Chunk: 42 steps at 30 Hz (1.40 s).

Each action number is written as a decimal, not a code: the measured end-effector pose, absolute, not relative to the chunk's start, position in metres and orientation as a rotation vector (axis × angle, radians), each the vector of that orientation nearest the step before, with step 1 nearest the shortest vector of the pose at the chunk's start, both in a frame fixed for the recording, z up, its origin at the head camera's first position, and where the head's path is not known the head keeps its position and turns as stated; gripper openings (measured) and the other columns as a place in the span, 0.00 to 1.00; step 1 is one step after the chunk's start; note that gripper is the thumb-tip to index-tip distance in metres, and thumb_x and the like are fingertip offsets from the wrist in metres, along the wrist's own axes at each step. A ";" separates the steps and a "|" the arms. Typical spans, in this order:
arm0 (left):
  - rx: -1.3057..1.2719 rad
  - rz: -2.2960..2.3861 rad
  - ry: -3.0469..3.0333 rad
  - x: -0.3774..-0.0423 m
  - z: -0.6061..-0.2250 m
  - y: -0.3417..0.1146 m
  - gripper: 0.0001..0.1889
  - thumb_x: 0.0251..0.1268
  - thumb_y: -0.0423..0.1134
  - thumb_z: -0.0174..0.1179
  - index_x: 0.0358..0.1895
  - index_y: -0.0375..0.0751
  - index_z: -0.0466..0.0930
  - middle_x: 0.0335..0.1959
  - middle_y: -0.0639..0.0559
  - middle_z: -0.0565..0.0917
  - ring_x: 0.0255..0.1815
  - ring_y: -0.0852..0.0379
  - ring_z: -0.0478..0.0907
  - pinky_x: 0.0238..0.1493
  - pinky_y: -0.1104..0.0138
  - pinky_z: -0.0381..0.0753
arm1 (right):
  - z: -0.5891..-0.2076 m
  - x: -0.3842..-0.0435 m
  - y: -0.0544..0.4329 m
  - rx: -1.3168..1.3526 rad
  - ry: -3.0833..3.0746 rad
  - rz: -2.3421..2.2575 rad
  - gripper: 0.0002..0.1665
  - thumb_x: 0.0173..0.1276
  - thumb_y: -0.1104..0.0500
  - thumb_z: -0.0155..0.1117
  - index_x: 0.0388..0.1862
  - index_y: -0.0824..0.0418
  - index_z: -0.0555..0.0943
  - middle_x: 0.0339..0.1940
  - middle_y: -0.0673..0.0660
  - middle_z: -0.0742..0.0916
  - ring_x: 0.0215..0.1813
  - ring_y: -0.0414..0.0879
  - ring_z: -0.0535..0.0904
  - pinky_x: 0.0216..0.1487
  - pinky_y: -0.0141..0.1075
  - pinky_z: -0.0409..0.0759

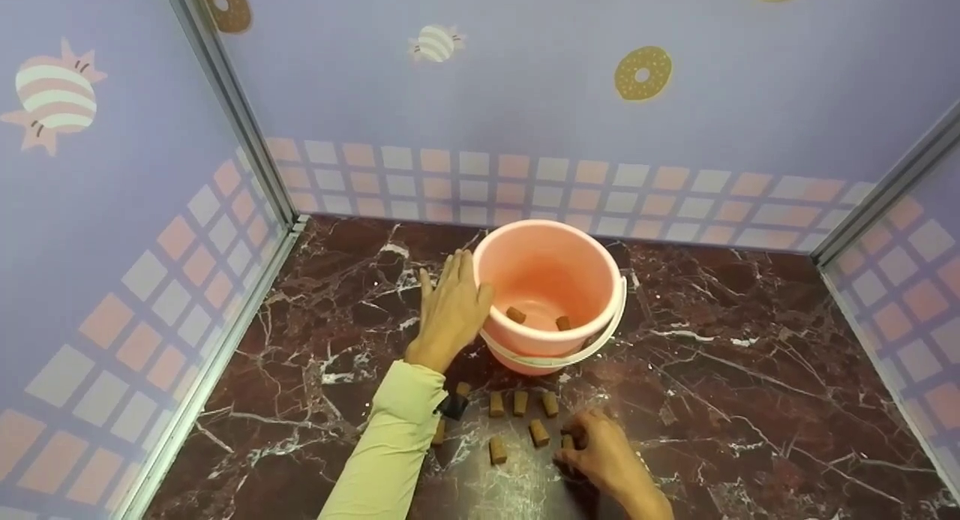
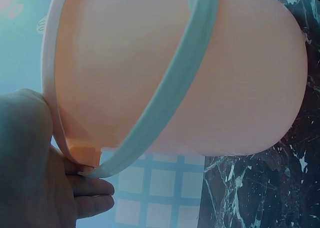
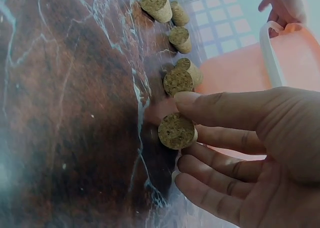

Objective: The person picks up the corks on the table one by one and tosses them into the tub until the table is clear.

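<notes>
A pink bucket (image 1: 551,344) with a pale handle (image 1: 600,344) stands upright near the back wall. Inside it lie two brown corks, a left one (image 1: 515,315) and a right one (image 1: 563,323). My left hand (image 1: 452,310) rests against the bucket's left side, its fingers fairly straight and its thumb at the rim. In front of the bucket several corks (image 1: 498,450) stand on the dark table. With thumb and fingers curled round it, my right hand (image 1: 604,452) holds the rightmost cork (image 3: 176,131), low at the tabletop. Another cork (image 3: 178,82) is close beside that thumb.
The dark marbled tabletop (image 1: 720,400) is bounded by patterned walls at the back (image 1: 540,115), left and right. A metal strip (image 1: 202,381) runs along the left edge. My left sleeve (image 1: 394,437) partly covers a cork (image 1: 439,432).
</notes>
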<state>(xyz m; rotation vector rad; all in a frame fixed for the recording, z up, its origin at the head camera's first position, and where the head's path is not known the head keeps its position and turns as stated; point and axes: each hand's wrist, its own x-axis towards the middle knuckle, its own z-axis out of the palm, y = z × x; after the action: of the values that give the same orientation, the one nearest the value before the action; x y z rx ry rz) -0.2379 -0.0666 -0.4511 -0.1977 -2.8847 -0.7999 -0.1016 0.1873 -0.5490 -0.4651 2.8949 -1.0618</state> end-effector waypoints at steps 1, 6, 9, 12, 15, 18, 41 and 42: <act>-0.199 -0.802 -2.889 -0.238 -0.451 -0.066 0.36 0.83 0.49 0.43 0.84 0.29 0.53 0.84 0.37 0.56 0.85 0.42 0.52 0.82 0.38 0.32 | -0.549 -0.102 0.187 -0.464 2.899 -1.066 0.20 0.51 0.62 0.87 0.40 0.64 0.85 0.34 0.52 0.86 0.37 0.51 0.82 0.41 0.45 0.85; -0.197 -0.782 -2.911 -0.239 -0.449 -0.067 0.36 0.83 0.50 0.41 0.84 0.31 0.52 0.85 0.38 0.55 0.86 0.43 0.51 0.82 0.38 0.31 | -0.549 -0.102 0.187 -0.457 2.930 -1.079 0.19 0.49 0.65 0.86 0.38 0.64 0.85 0.33 0.52 0.85 0.35 0.50 0.82 0.39 0.43 0.85; -0.199 -0.778 -2.908 -0.239 -0.448 -0.067 0.37 0.83 0.51 0.40 0.84 0.31 0.52 0.85 0.38 0.55 0.86 0.43 0.50 0.82 0.38 0.31 | -0.549 -0.102 0.187 -0.465 2.960 -1.075 0.16 0.51 0.68 0.83 0.35 0.63 0.83 0.31 0.51 0.84 0.34 0.48 0.81 0.39 0.42 0.85; -0.204 -0.779 -2.900 -0.239 -0.448 -0.067 0.37 0.82 0.51 0.41 0.84 0.30 0.53 0.85 0.38 0.56 0.86 0.43 0.51 0.82 0.38 0.31 | -0.549 -0.101 0.188 -0.490 2.974 -1.076 0.12 0.54 0.70 0.78 0.32 0.61 0.82 0.31 0.50 0.83 0.33 0.47 0.80 0.38 0.41 0.85; -0.203 -0.782 -2.892 -0.238 -0.448 -0.068 0.37 0.81 0.50 0.41 0.83 0.29 0.54 0.84 0.38 0.57 0.86 0.43 0.52 0.82 0.38 0.32 | -0.549 -0.101 0.189 -0.502 2.956 -1.098 0.10 0.57 0.71 0.75 0.32 0.61 0.83 0.31 0.52 0.85 0.32 0.47 0.82 0.37 0.40 0.86; -0.207 -0.790 -2.882 -0.238 -0.448 -0.067 0.37 0.81 0.50 0.41 0.83 0.28 0.55 0.84 0.37 0.58 0.85 0.43 0.52 0.82 0.37 0.32 | -0.548 -0.101 0.190 -0.484 2.937 -1.116 0.09 0.57 0.70 0.75 0.33 0.62 0.84 0.32 0.53 0.86 0.31 0.48 0.84 0.36 0.39 0.87; -0.196 -0.803 -2.908 -0.238 -0.451 -0.066 0.37 0.82 0.50 0.40 0.84 0.30 0.52 0.85 0.38 0.56 0.86 0.44 0.50 0.82 0.39 0.30 | -0.526 -0.110 0.198 -0.353 3.101 -1.210 0.11 0.57 0.72 0.78 0.36 0.62 0.86 0.31 0.51 0.86 0.33 0.49 0.84 0.38 0.43 0.87; -0.197 -0.803 -2.905 -0.238 -0.451 -0.066 0.37 0.82 0.50 0.40 0.84 0.30 0.52 0.85 0.38 0.56 0.86 0.44 0.50 0.82 0.39 0.30 | -0.524 -0.110 0.198 -0.343 3.098 -1.220 0.11 0.58 0.71 0.78 0.36 0.62 0.86 0.32 0.51 0.87 0.34 0.49 0.84 0.38 0.43 0.87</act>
<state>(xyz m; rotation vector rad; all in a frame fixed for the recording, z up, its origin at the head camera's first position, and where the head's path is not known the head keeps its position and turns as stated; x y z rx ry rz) -0.2380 -0.0663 -0.4511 -0.1971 -2.9051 -0.8030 -0.1101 0.1985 -0.5243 -0.3428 3.0979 -1.2203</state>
